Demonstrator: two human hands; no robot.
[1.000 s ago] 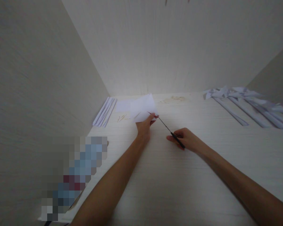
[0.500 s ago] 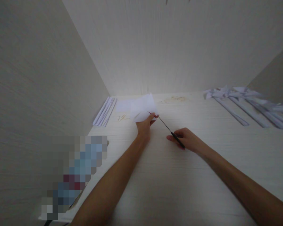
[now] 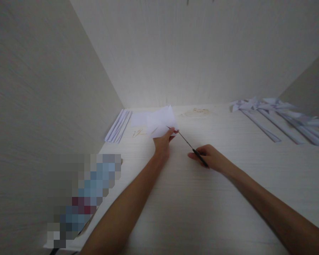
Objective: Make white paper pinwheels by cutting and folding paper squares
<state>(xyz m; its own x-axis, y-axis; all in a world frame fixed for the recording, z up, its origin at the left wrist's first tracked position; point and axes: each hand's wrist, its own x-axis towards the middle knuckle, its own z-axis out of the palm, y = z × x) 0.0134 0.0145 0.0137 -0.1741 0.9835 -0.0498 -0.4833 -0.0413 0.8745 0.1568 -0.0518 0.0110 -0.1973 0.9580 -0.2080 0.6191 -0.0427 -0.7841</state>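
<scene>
My left hand (image 3: 163, 142) is closed on a white paper sheet (image 3: 161, 120), pinching it near its front right corner. Two slanted dark lines, which look like slits, show on the sheet. Scissors (image 3: 200, 158) with black handles and a slim metal blade are in my right hand (image 3: 208, 156), its fingers closed about the handles. Their blade points up and left, with its tip end at the sheet's corner beside my left fingers. Whether the blades are apart I cannot tell, as they are seen nearly edge-on.
Rolled white paper sticks (image 3: 118, 125) lie at the back left, near another flat paper (image 3: 139, 119). Rubber bands (image 3: 138, 133) and a tan scatter of small pieces (image 3: 200, 111) are on the table. Folded paper pinwheels on sticks (image 3: 266, 106) lie right. A blurred-out item (image 3: 95, 184) stands left.
</scene>
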